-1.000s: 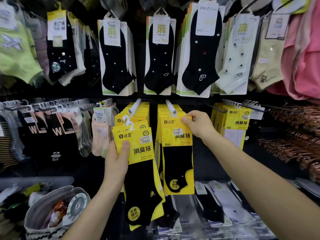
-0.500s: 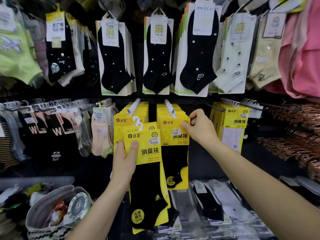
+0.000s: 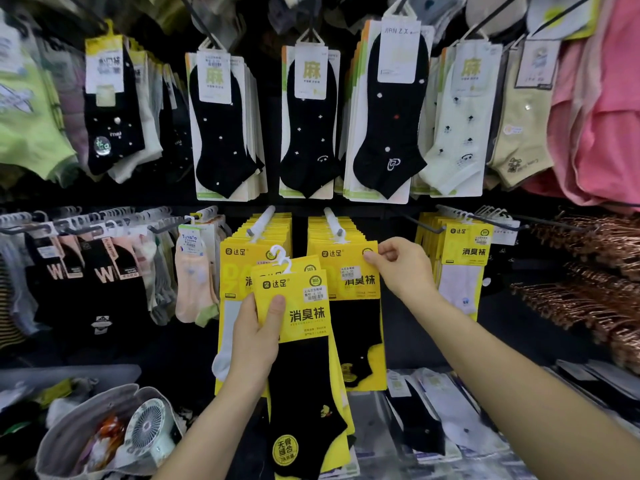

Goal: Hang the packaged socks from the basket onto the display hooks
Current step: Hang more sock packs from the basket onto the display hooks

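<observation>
My left hand (image 3: 258, 336) grips a small stack of yellow-carded black sock packs (image 3: 301, 327) by the card's left edge, white hanger hooks sticking up at the top. My right hand (image 3: 401, 268) pinches the upper right corner of the front sock pack (image 3: 349, 271), which hangs on the right white display hook (image 3: 333, 221). Just left of it, the left white display hook (image 3: 260, 223) carries a row of the same yellow packs. The held stack overlaps both hanging rows in front.
Black and pale ankle socks (image 3: 308, 126) hang on the row above. A further yellow pack row (image 3: 464, 251) hangs right, beside copper hangers (image 3: 588, 271). Socks with a W (image 3: 100, 271) hang left. A grey bag with a small fan (image 3: 145, 427) sits lower left. Flat packs (image 3: 433, 410) lie below.
My left hand has lifted the held stack up and to the right, nearer the hooks. My right hand has pushed the front hanging pack back along the right hook.
</observation>
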The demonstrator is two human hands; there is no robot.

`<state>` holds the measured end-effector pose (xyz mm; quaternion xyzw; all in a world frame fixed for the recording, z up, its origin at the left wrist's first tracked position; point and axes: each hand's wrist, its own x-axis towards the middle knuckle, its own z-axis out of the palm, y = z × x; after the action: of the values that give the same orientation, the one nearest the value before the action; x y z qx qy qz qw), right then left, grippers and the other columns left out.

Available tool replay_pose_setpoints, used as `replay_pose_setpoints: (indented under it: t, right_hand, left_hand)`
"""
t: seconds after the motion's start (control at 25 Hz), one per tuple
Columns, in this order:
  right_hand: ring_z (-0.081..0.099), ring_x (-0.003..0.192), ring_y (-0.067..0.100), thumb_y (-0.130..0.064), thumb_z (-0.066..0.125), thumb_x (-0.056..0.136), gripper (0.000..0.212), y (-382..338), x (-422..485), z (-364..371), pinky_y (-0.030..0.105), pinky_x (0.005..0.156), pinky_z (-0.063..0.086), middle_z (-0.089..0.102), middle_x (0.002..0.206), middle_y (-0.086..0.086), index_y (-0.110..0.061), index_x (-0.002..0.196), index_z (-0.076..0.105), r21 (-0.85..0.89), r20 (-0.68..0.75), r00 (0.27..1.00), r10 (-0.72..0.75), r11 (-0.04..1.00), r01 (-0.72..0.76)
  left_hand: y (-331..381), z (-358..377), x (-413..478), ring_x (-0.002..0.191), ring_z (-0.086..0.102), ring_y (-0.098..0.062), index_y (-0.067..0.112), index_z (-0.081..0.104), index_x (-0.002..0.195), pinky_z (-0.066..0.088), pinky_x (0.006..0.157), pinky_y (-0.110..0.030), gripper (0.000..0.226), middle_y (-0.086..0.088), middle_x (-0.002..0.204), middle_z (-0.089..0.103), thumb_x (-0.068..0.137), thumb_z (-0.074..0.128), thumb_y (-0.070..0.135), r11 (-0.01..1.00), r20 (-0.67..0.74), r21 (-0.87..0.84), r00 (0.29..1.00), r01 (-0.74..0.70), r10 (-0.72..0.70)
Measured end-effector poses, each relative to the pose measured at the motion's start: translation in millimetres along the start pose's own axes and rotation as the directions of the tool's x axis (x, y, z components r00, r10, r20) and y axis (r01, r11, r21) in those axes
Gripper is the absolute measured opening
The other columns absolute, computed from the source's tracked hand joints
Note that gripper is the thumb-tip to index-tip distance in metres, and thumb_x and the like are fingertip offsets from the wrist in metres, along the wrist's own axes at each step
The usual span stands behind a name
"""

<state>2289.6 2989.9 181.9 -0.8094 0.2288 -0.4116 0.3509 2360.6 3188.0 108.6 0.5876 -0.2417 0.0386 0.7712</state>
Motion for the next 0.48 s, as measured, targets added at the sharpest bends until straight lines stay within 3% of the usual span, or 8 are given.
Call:
replay_pose_setpoints:
  t: [0.16,0.2,0.28,0.4,0.48]
  right_hand:
    - [0.063,0.076,0.016,-0.026,0.065,0.086,0.010,-5,-5,-7,0.030,0.071,0.051,0.070,0.082,0.002,-0.019,0.082,0.060,0.125,0.068,0.997,0.026,0.992,-0.034]
    - [0.064,0.074,0.015,-0.025,0.064,0.087,0.009,-8,-7,-10,0.030,0.071,0.052,0.070,0.081,0.002,-0.018,0.081,0.060,0.152,0.079,0.997,0.027,0.988,-0.039]
    - [0.060,0.060,0.001,-0.022,0.063,0.088,0.010,-15,-9,-17,0.018,0.058,0.047,0.067,0.070,-0.006,-0.019,0.079,0.059,0.205,0.091,0.996,0.013,0.978,-0.031]
    - [0.054,0.045,-0.009,-0.016,0.061,0.090,0.013,-23,-16,-26,0.005,0.046,0.039,0.064,0.052,-0.013,-0.015,0.077,0.060,0.286,0.200,0.979,-0.036,0.958,-0.023]
    - [0.054,0.044,-0.008,-0.013,0.060,0.090,0.014,-28,-24,-30,0.005,0.046,0.040,0.064,0.050,-0.013,-0.014,0.076,0.059,0.278,0.269,0.960,-0.071,0.960,-0.007]
  left_hand:
    - [2,-18,1,0.101,0.065,-0.021,0.027,0.058,0.105,0.054,0.081,-0.038,0.013,0.000,0.107,0.067,0.094,0.051,0.022,0.998,-0.068,0.023,0.996,-0.055,0.057]
    - [3,-23,2,0.098,0.066,-0.019,0.029,0.058,0.103,0.054,0.077,-0.033,0.013,0.002,0.104,0.068,0.094,0.051,0.023,0.997,-0.083,0.033,0.994,-0.065,0.067]
    - [6,-29,4,0.095,0.066,-0.016,0.031,0.058,0.100,0.053,0.073,-0.029,0.012,0.009,0.099,0.068,0.095,0.051,0.023,0.996,-0.097,0.048,0.992,-0.074,0.078]
    - [13,-28,5,0.095,0.067,-0.013,0.023,0.058,0.108,0.055,0.078,-0.037,0.016,0.013,0.098,0.070,0.095,0.049,0.021,0.992,-0.058,0.082,0.993,-0.099,0.104]
    - [16,-23,4,0.101,0.065,-0.021,0.019,0.057,0.112,0.053,0.086,-0.049,0.019,0.001,0.108,0.068,0.095,0.049,0.022,0.991,-0.009,0.095,0.995,-0.095,0.096]
